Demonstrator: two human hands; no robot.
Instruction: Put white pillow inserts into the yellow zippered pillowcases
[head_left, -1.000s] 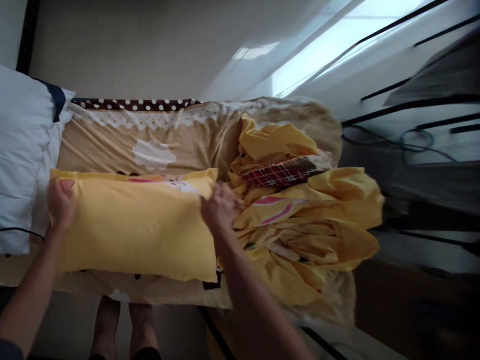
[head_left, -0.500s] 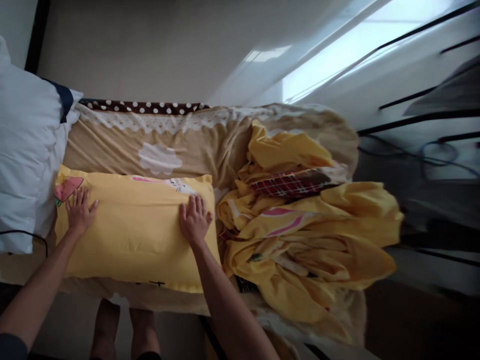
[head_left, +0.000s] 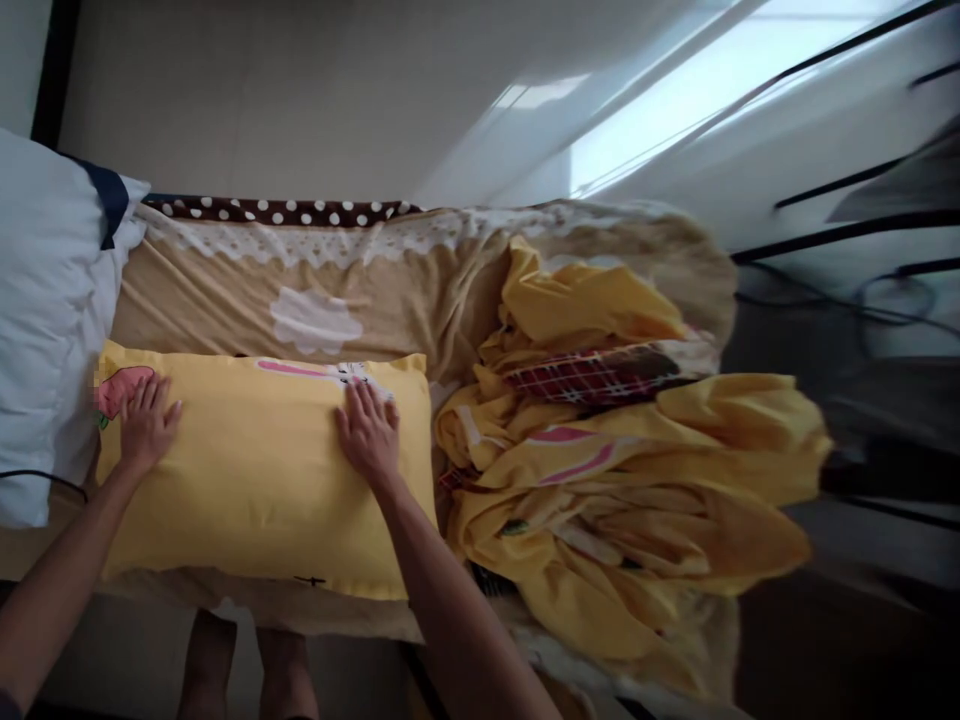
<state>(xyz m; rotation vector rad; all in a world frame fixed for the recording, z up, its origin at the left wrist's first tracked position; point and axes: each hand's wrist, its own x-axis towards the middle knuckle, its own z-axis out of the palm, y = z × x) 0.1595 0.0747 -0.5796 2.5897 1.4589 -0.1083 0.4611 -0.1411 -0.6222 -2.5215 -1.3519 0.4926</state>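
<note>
A yellow pillow (head_left: 255, 470) with a cartoon print lies on the tan bed sheet (head_left: 225, 290). My left hand (head_left: 146, 425) rests flat on the pillow's left end, fingers stretched out. On the pillow's right part my right hand (head_left: 367, 435) lies flat too, fingers apart. Neither hand holds anything.
A bunched yellow quilt (head_left: 622, 470) with a red plaid patch is heaped on the right of the bed. A white pillow (head_left: 45, 320) lies at the left. My bare legs (head_left: 247, 665) stand below the bed edge. Dark rails (head_left: 847, 230) and cables run at the right.
A second ago both hands gripped the pillow's ends; now they lie flat on its top. The pillow has settled onto the sheet, and my right hand has slid a little left.
</note>
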